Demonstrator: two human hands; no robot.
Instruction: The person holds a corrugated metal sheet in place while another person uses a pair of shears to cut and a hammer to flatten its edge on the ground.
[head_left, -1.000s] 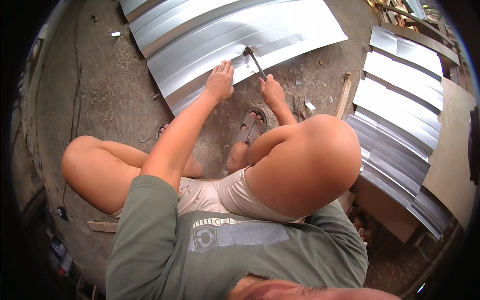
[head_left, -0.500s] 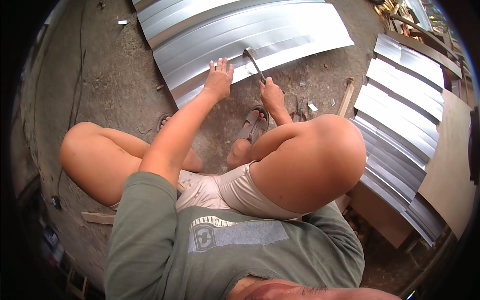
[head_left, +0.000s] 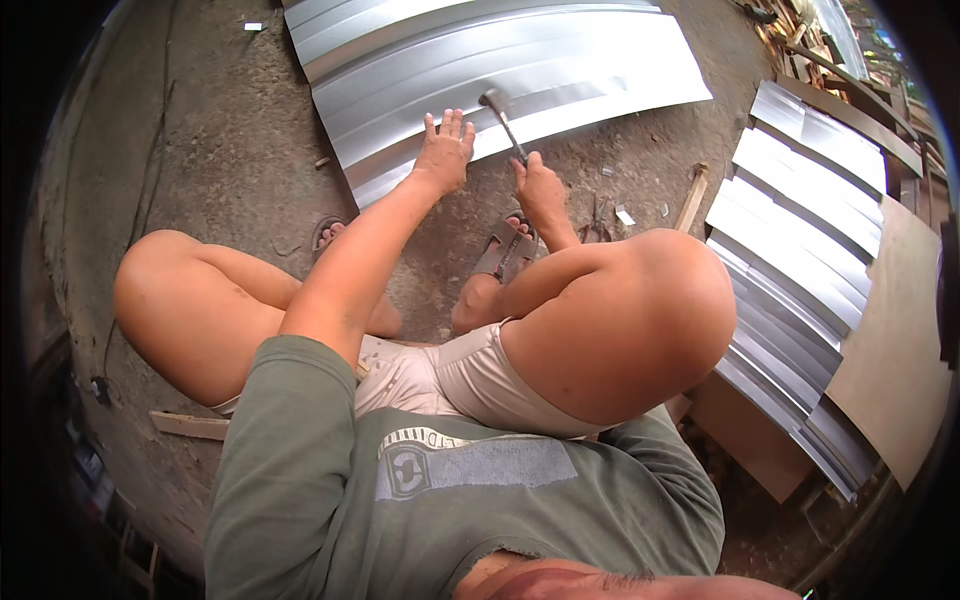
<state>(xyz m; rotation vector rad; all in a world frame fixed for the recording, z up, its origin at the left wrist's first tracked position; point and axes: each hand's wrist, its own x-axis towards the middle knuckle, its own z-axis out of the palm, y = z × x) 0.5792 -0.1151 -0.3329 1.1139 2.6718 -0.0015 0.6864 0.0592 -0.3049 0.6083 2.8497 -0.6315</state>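
Observation:
A large silver ribbed metal sheet (head_left: 560,65) lies on the ground in front of me. My left hand (head_left: 442,158) rests on its near edge with fingers spread, holding nothing. In my right hand (head_left: 541,190) is the handle of a hammer (head_left: 508,132), gripped with the fingers wrapped round it. The blurred hammer head is over the sheet, up and right of my left fingertips; whether it touches the metal I cannot tell.
Several silver metal strips (head_left: 800,205) are stacked at the right beside a tan board (head_left: 890,350). A wooden stick (head_left: 691,198), snips (head_left: 598,218) and small metal scraps (head_left: 625,215) lie near my right knee. A wood piece (head_left: 190,426) lies at my left.
The hammer head has shifted slightly up and left and is now blurred. My left hand has slid a little to the right along the sheet's edge.

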